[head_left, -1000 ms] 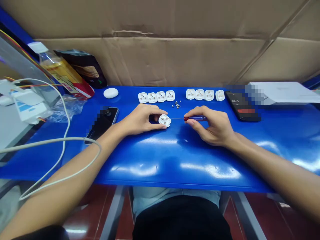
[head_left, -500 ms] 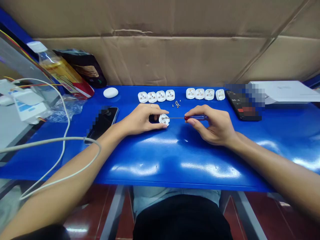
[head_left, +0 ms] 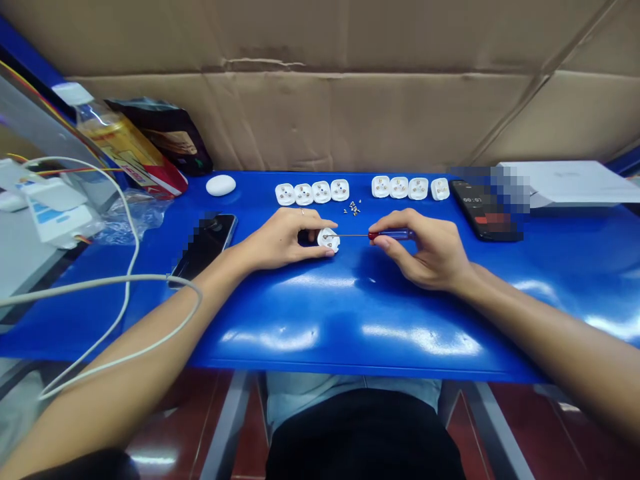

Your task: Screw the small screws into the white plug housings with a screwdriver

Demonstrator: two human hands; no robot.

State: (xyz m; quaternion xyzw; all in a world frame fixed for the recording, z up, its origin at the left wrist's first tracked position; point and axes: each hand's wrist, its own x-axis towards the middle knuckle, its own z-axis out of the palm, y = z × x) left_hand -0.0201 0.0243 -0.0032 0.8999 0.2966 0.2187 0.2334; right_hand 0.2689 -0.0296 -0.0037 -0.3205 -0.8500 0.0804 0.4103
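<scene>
My left hand (head_left: pixel 287 237) pinches a small round white plastic piece with metal parts in it (head_left: pixel 329 244) between thumb and fingers, just above the blue table (head_left: pixel 330 320). My right hand (head_left: pixel 425 247) is closed around a screwdriver (head_left: pixel 393 235) with a red and blue see-through handle. Its thin shaft lies level and points left, the tip at a metal part in the white piece. Behind the hands lies a little heap of tiny screws (head_left: pixel 355 209). Two rows of white square housings with metal contacts, one at left (head_left: pixel 313 193) and one at right (head_left: pixel 410 188), stand beyond it.
A dark phone (head_left: pixel 205 247) lies beside my left forearm, another phone (head_left: pixel 485 210) at the right near a white box (head_left: pixel 570 181). A white cable (head_left: pixel 131 260) loops across my left forearm. A bottle (head_left: pixel 130 147) leans at the back left, near a white oval case (head_left: pixel 221 185).
Almost nothing differs. Both hands, the white piece and the screwdriver keep their places; the whole view has shifted very slightly.
</scene>
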